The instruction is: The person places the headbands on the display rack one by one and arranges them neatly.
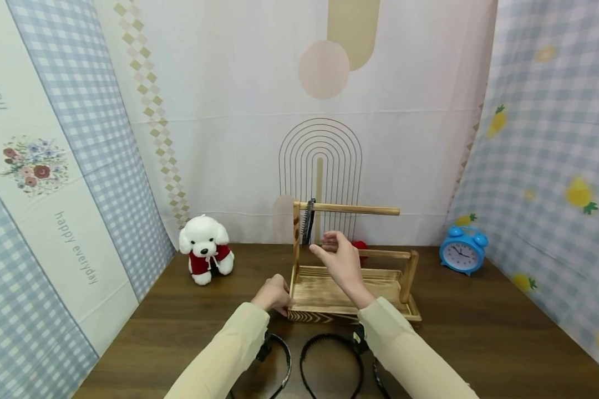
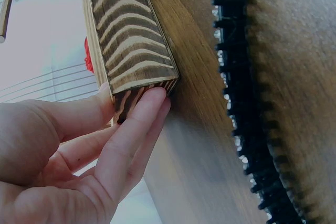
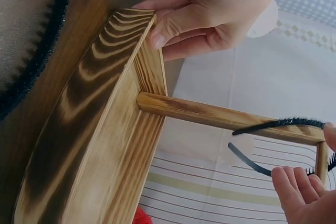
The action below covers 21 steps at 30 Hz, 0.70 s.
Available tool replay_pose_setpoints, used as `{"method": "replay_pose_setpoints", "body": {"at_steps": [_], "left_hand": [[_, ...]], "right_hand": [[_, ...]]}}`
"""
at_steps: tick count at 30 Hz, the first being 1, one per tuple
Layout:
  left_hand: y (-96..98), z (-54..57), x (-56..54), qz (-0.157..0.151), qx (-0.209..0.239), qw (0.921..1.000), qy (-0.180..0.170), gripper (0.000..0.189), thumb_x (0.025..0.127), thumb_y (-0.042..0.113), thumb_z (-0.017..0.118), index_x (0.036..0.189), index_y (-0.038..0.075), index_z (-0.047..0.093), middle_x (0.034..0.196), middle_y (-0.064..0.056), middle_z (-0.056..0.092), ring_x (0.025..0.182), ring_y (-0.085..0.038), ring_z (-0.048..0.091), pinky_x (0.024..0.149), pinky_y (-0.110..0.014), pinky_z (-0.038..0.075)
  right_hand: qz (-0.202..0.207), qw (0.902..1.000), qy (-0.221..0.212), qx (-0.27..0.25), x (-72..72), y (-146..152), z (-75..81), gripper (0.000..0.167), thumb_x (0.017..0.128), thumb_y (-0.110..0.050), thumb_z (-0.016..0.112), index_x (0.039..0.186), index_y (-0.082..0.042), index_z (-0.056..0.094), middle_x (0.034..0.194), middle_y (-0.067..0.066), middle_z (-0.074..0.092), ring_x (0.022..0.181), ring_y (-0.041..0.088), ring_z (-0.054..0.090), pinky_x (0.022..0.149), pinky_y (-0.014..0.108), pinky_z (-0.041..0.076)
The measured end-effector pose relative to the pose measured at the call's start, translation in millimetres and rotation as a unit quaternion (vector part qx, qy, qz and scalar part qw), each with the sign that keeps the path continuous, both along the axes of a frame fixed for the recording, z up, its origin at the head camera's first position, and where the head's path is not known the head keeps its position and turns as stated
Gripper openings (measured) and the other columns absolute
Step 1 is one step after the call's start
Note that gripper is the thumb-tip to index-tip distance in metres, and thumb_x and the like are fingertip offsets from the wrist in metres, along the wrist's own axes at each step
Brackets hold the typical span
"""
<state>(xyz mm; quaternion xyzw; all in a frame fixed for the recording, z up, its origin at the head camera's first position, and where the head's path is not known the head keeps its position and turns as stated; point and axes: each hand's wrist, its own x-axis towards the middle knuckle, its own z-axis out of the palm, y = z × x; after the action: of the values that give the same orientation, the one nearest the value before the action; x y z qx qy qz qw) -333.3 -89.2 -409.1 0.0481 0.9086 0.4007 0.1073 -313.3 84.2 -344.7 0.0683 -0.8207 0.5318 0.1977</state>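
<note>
A wooden stand (image 1: 349, 209) has two horizontal bars over a shallow tray (image 1: 324, 293). One black toothed headband (image 1: 307, 224) hangs on the upper bar, near the post. My right hand (image 1: 340, 260) is just right of it, thumb and fingers spread apart. In the right wrist view, those fingertips (image 3: 286, 179) overlap one arm of the headband (image 3: 283, 123), and the thumb is by the other arm. My left hand (image 1: 274, 293) grips the tray's left end, thumb on the rim and fingers against the outer side (image 2: 149, 103).
Several dark headbands, among them one in the middle (image 1: 303, 354), lie on the brown table (image 1: 479, 343) before the stand. A white plush dog (image 1: 203, 249) sits at the left, a blue alarm clock (image 1: 462, 252) at the right. A red object (image 1: 360, 246) shows behind the stand.
</note>
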Motion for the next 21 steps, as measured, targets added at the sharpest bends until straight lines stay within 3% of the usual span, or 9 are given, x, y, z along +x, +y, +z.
{"method": "replay_pose_setpoints", "body": {"at_steps": [15,21], "left_hand": [[-0.7,3.4,1.5,-0.002,-0.022,0.9998,-0.003,0.026,0.086,0.000,0.072,0.104,-0.016,0.064,0.089,-0.026,0.067,0.061,-0.029,0.072,0.067,-0.039,0.063],[0.0,2.4,1.6,-0.004,-0.024,0.9997,0.003,0.027,0.085,0.000,0.072,0.105,-0.016,0.064,0.090,-0.026,0.066,0.060,-0.029,0.072,0.065,-0.038,0.063]], "right_hand": [[0.010,0.9984,-0.024,-0.050,15.2,17,-6.0,0.043,0.085,-0.022,0.079,0.119,-0.003,0.061,0.117,0.016,0.066,0.110,0.028,0.065,0.095,0.036,0.057],[-0.005,0.9985,-0.010,-0.054,24.5,30,-10.7,0.041,0.085,-0.020,0.078,0.118,-0.002,0.062,0.116,0.019,0.066,0.108,0.028,0.066,0.093,0.034,0.058]]}}
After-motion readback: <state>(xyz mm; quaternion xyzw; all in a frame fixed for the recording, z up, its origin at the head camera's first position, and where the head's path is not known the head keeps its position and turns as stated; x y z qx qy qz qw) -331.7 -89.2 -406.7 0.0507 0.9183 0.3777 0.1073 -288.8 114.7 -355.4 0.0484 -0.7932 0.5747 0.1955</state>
